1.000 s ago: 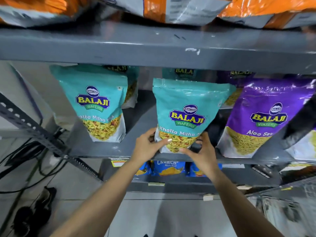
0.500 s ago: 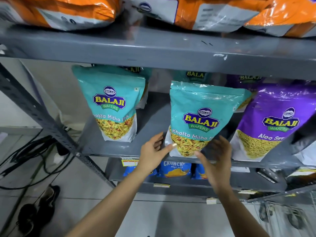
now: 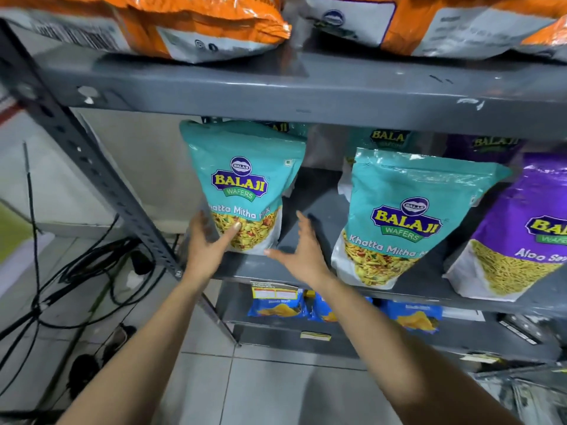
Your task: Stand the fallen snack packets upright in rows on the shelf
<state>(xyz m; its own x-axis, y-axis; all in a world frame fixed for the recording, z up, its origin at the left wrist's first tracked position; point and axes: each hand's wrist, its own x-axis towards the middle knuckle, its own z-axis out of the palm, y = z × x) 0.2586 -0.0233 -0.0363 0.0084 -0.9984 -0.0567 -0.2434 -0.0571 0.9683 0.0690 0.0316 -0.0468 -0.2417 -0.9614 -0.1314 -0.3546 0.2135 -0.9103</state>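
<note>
Currently the left Khatta Mitha packet (image 3: 242,191), at centre frame on the grey shelf (image 3: 306,268), is touched low down by the left hand (image 3: 208,240); the right hand (image 3: 302,246) is spread open beside it. If pushed unevenly, it could be tipped over.

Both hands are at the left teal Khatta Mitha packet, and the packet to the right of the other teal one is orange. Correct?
Not quite. The head view shows that packet, the Aloo Sev packet, is purple. The hands, left and right, are at the left teal packet.
</note>
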